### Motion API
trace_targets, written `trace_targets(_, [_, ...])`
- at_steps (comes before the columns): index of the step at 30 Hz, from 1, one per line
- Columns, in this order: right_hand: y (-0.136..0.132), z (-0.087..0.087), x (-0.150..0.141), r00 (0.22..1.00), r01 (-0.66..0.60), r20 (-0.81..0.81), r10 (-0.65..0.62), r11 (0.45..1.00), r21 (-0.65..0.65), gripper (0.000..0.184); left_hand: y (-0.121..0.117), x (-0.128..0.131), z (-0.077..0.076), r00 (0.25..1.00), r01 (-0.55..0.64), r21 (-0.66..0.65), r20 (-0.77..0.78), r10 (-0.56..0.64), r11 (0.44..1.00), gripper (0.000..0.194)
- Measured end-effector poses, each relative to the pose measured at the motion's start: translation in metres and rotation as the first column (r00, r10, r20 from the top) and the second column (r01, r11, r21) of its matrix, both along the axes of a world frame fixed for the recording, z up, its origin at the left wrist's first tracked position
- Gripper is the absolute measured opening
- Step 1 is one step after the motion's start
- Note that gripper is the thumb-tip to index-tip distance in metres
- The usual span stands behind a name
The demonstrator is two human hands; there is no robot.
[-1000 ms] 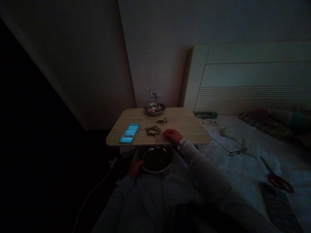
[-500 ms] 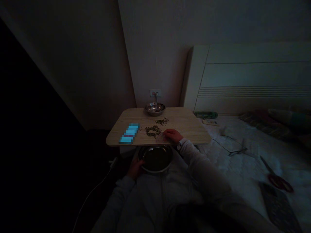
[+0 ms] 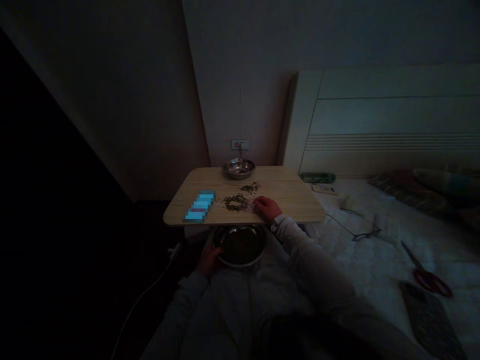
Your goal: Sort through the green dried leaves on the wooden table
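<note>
A wooden over-bed table [image 3: 288, 200] stands in front of me, with dark green seeds scattered on it in a larger cluster [image 3: 235, 202] and a smaller cluster [image 3: 249, 188]. My right hand [image 3: 267, 209] rests on the tabletop with curled fingers beside the larger cluster. Its fingers hide whatever they might hold. Below the table edge, my left hand [image 3: 208, 261] grips the rim of a steel bowl [image 3: 240, 264] on my lap. A second steel bowl [image 3: 239, 168] sits at the table's far edge, and a pixelated blue rectangular object [image 3: 200, 206] lies at its left.
Red-handled scissors [image 3: 429, 281] and a dark patterned flat item [image 3: 430, 320] lie on the bed to my right. A thin cord [image 3: 356, 231] trails across the sheet. A white cable [image 3: 142, 300] runs down at the left, and a wall socket [image 3: 239, 144] sits above the table.
My right hand has curled slightly and its wrist has shifted a little to the left. My left hand and the lap bowl stay in place.
</note>
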State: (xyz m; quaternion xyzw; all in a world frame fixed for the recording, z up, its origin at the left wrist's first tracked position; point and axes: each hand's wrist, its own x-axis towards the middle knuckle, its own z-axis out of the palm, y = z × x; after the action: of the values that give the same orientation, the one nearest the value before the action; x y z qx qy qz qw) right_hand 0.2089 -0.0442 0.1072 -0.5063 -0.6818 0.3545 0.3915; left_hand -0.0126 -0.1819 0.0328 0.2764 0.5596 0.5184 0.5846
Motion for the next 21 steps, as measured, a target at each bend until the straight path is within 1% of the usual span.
trace_targets(5, [0.001, 0.001, 0.001, 0.999, 0.03, 0.025, -0.029, 0.999, -0.017, 0.014, -0.002, 0.0, 0.006, 0.998, 0.014, -0.007, 0.06, -0.013, 1.0, 0.033])
trace_targets(9, [0.001, 0.0, 0.001, 1.0, 0.017, -0.009, -0.017, 1.0, -0.023, 0.013, -0.002, 0.001, 0.007, 0.999, 0.019, -0.03, 0.028, -0.018, 0.999, 0.03])
trace_targets(11, [0.002, -0.001, 0.001, 0.999, 0.012, -0.039, -0.013, 1.0, -0.016, 0.013, -0.001, 0.001, 0.005, 1.0, 0.008, -0.035, 0.022, -0.007, 0.999, 0.029])
trace_targets(14, [0.002, -0.002, 0.0, 0.998, 0.046, -0.053, -0.046, 0.999, -0.01, 0.015, 0.002, 0.001, -0.001, 1.0, -0.009, -0.048, 0.022, 0.01, 0.999, 0.027])
trace_targets(18, [0.0, 0.0, 0.0, 0.997, 0.07, -0.025, -0.07, 0.998, -0.006, 0.018, 0.005, -0.001, -0.008, 0.999, 0.006, -0.006, 0.036, -0.006, 1.0, 0.03])
trace_targets(21, [-0.002, 0.004, 0.0, 0.996, 0.085, 0.009, -0.085, 0.996, 0.006, 0.019, 0.007, -0.001, -0.01, 1.0, 0.016, 0.013, 0.026, -0.017, 1.0, 0.032])
